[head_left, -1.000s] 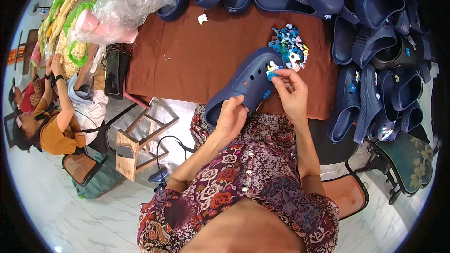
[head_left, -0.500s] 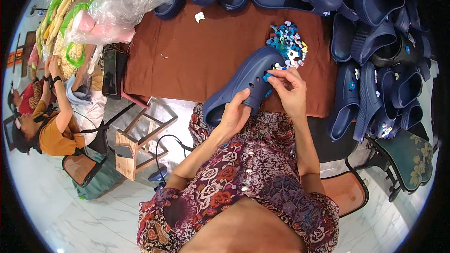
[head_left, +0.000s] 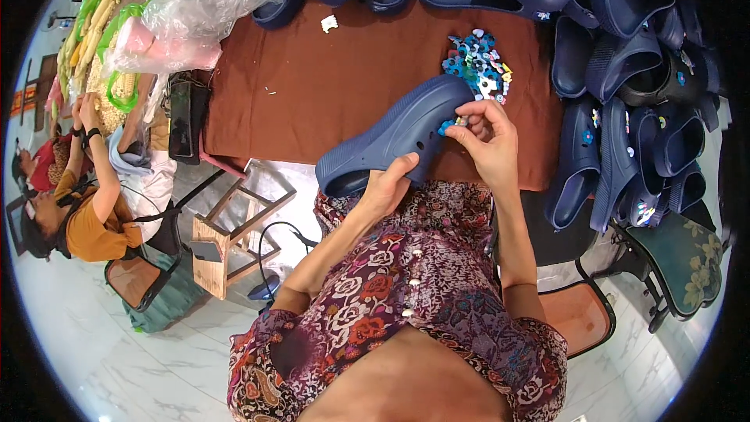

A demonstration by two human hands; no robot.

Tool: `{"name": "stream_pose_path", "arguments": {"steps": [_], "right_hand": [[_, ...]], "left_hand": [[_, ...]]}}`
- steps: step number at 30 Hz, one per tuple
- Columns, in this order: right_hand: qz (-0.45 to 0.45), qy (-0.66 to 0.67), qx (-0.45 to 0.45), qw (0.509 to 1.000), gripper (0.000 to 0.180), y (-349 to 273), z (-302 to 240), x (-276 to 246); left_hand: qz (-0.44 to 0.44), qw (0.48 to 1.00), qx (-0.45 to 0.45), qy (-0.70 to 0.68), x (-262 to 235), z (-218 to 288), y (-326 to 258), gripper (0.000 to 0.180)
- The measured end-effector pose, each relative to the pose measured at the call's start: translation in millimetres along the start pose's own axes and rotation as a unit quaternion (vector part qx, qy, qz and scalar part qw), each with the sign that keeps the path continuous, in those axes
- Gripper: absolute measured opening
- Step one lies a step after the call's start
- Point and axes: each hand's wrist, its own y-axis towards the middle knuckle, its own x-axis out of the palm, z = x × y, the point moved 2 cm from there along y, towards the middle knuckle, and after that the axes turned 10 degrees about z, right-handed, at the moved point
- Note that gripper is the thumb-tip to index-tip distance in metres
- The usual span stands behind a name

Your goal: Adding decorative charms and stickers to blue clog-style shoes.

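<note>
A navy foam clog (head_left: 391, 131) lies tilted over the near edge of the brown cloth, its toe pointing up and to the right. My left hand (head_left: 388, 184) grips its lower side, thumb on the upper near the holes. In my right hand (head_left: 491, 134), thumb and fingers pinch a small blue shoe charm (head_left: 447, 126) right over the clog's holed top; whether it touches the clog I cannot tell. Just beyond the toe sits a pile of loose shoe charms (head_left: 476, 62) in blue, white and other colours.
Navy clogs (head_left: 574, 164) crowd the table's right side and far edge. A white scrap (head_left: 329, 24) lies on the brown cloth (head_left: 312, 94). Clear plastic bags (head_left: 207, 12) are at the far left. Another person (head_left: 98, 203) works there; a wooden stool (head_left: 211, 254) stands nearer.
The clog has turned, its heel swinging left and up, with my left hand shifting slightly left. My right hand stays close to the holes, still pinching the blue charm.
</note>
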Motion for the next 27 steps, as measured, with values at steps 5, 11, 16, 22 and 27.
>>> {"name": "stream_pose_path", "arguments": {"steps": [5,11,16,22,27], "right_hand": [[0.02,-0.107,-0.082,0.991,0.046,3.6,-11.5,-3.0],[-0.008,-0.069,-0.079,0.994,0.066,7.1,-8.7,-4.1],[-0.042,-0.078,-0.106,0.99,0.071,9.6,-10.6,-4.0],[-0.082,-0.091,-0.109,0.986,0.069,10.4,-18.3,-1.4],[-0.083,-0.098,-0.112,0.985,0.069,11.1,-18.0,-3.3]], "left_hand": [[-0.02,1.0,-0.006,0.002,-2.5,2.5,1.0,0.052],[-0.027,0.999,-0.004,0.041,-7.4,4.1,2.1,0.052],[-0.024,0.995,-0.01,0.094,-9.4,7.0,4.2,0.058],[-0.035,0.988,0.03,0.151,-14.5,5.7,5.8,0.057],[-0.044,0.992,0.015,0.114,-8.0,8.5,6.4,0.056]]}}
